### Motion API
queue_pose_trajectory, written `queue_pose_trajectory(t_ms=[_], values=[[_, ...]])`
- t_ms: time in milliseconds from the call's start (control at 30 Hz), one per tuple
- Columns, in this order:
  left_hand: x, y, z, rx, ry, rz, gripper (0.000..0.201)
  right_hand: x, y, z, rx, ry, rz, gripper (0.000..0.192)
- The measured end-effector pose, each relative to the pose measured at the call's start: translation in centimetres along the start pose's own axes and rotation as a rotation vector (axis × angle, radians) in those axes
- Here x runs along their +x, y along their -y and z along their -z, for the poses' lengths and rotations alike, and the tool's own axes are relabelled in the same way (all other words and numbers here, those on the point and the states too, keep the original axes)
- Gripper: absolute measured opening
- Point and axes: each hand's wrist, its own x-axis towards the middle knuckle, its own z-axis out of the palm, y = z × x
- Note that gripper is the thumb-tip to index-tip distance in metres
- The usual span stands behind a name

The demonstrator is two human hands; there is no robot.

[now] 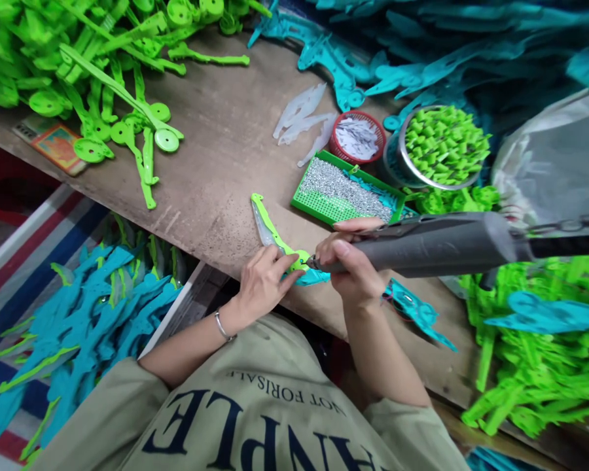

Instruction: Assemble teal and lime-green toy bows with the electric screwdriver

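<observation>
My left hand (265, 280) pinches a plastic toy piece (273, 229) at the table's near edge. The piece has a bright green strip, a clear blade-like part and a blue body, which my fingers partly cover. Wrapped round a dark grey power screwdriver (432, 245), my right hand (356, 265) holds it nearly level. Its tip meets the round green end of the piece, beside my left fingertips. Right of my right hand, another blue toy part (417, 307) lies on the table.
A green tray (302, 208) of small screws stands beyond my hands, near a red basket (334, 147) of white pieces and a metal-rimmed bucket (412, 173) of green parts. Green parts (44, 59) heap at left and right. Blue parts (93, 307) fill a striped bag below left.
</observation>
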Motion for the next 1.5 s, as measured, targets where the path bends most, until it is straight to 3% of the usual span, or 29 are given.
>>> queue_pose_trajectory(t_ms=[200,400,533,700,900,1033,1133,1200,1267,1333,1500], values=[[2.8,0.4,-0.5,0.044,0.053,-0.168,0.028,1.2,0.5,0.9,0.044,-0.056,0.015,0.03],[6.0,-0.5,-0.9,0.009,0.212,-0.174,0.024,2.8,0.9,1.7,0.01,-0.167,0.06,0.029],[7.2,-0.5,-1.3,0.046,0.282,-0.166,0.022,3.6,-0.4,3.1,-0.038,-0.199,0.083,0.031],[7.0,1.5,-0.3,0.051,0.258,-0.181,0.022,4.6,-2.2,5.7,-0.168,-0.256,0.065,0.03],[5.4,3.3,1.3,0.027,0.414,-0.377,0.091,4.4,-2.2,7.3,-0.237,-0.113,0.036,0.04],[4.2,3.5,1.3,0.074,0.445,-0.381,0.084,3.3,-3.6,8.4,-0.279,-0.018,0.067,0.052],[3.3,3.3,1.4,0.091,0.416,-0.358,0.073,2.0,-5.4,9.1,-0.451,-0.142,0.057,0.053],[2.8,3.2,1.4,0.097,0.403,-0.347,0.074,1.2,-6.4,9.4,-0.682,-0.201,0.013,0.037],[2.4,3.1,1.4,0.092,0.391,-0.34,0.084,0.6,-7.1,9.2,-0.93,-0.149,-0.021,0.016],[2.2,3.2,1.4,0.08,0.382,-0.337,0.094,0.4,-7.5,8.9,-1.11,-0.073,-0.029,0.008],[2.3,3.8,1.6,0.062,0.399,-0.379,0.097,0.6,-6.8,8.5,-1.323,0.025,-0.073,0.027]])
